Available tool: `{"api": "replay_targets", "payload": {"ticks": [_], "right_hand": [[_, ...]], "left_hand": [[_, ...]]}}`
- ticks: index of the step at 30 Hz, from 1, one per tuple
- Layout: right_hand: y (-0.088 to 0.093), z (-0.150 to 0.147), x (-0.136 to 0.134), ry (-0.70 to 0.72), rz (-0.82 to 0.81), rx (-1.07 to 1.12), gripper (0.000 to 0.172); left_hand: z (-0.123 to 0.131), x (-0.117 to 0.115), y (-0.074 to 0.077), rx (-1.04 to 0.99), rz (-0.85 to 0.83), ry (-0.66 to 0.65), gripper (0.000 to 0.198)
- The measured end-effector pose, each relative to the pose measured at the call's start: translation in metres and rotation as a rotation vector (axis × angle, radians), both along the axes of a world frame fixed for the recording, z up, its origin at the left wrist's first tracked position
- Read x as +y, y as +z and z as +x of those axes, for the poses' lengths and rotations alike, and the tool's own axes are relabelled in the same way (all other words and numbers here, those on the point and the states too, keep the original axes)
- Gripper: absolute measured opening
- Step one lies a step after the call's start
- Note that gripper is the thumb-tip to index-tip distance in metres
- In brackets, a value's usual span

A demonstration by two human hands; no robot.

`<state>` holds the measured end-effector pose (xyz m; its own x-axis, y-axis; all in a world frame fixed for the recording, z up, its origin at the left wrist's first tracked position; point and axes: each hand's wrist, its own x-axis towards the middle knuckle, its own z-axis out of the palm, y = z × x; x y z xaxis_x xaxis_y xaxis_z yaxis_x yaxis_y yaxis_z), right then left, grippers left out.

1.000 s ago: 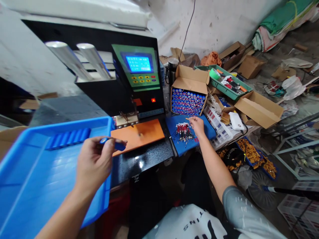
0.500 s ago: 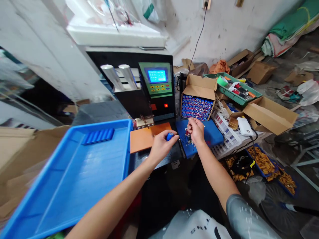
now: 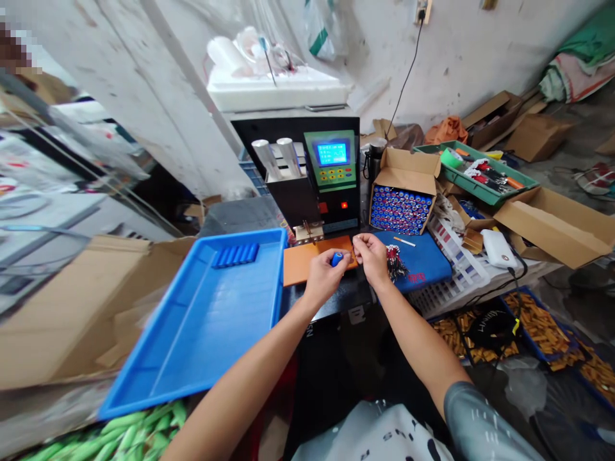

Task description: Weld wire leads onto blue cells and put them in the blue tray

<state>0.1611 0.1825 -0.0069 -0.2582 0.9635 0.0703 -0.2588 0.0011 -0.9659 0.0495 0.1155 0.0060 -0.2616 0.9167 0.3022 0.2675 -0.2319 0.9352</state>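
A blue cylindrical battery cell (image 3: pixel 337 258) is gripped in my left hand (image 3: pixel 321 276), over the front of an orange board (image 3: pixel 295 265). Close beside it, my right hand (image 3: pixel 371 257) is closed in a pinch near the board's right end; whatever its fingertips hold is too small to make out. To the right of that hand, a bunch of small red, white and dark leads (image 3: pixel 394 264) lies on a blue pad (image 3: pixel 430 257). Behind the board stands a black machine (image 3: pixel 293 198) with a lit screen (image 3: pixel 331 153) and two silver cylinders.
On my left, a blue tray (image 3: pixel 192 390) holds a row of blue cells (image 3: pixel 235 255). An open carton (image 3: pixel 408 168) packed with cells stands behind the pad. Further right are a green bin (image 3: pixel 509 195) and a white power bank (image 3: pixel 498 248). Green pieces (image 3: pixel 129 435) lie below the tray.
My right hand has moved left from the leads on the pad to beside the cell in my left hand. The view has swung left.
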Motion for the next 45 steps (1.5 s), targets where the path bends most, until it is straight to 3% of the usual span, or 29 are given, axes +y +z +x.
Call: {"api": "replay_targets", "payload": {"ticks": [4, 11, 16, 23, 37, 45], "right_hand": [[0.003, 0.007, -0.004, 0.209, 0.056, -0.111, 0.057], [0.003, 0.01, -0.006, 0.367, 0.093, -0.192, 0.055], [-0.005, 0.001, -0.009, 0.328, 0.015, -0.103, 0.06], [-0.013, -0.009, -0.015, 0.307, -0.074, -0.028, 0.065], [-0.015, -0.003, -0.009, 0.338, 0.137, -0.204, 0.05], [-0.017, -0.005, -0.009, 0.407, 0.148, -0.223, 0.049]], "left_hand": [[-0.013, -0.005, 0.0, 0.025, -0.042, -0.013, 0.042], [-0.027, -0.013, -0.002, -0.012, -0.126, -0.068, 0.044], [-0.026, -0.022, -0.001, -0.194, -0.217, -0.123, 0.04], [-0.029, -0.022, -0.007, -0.201, -0.224, -0.067, 0.042], [-0.033, -0.017, -0.008, -0.298, -0.199, -0.082, 0.038], [-0.036, -0.019, -0.009, -0.268, -0.274, -0.079, 0.034]]}}
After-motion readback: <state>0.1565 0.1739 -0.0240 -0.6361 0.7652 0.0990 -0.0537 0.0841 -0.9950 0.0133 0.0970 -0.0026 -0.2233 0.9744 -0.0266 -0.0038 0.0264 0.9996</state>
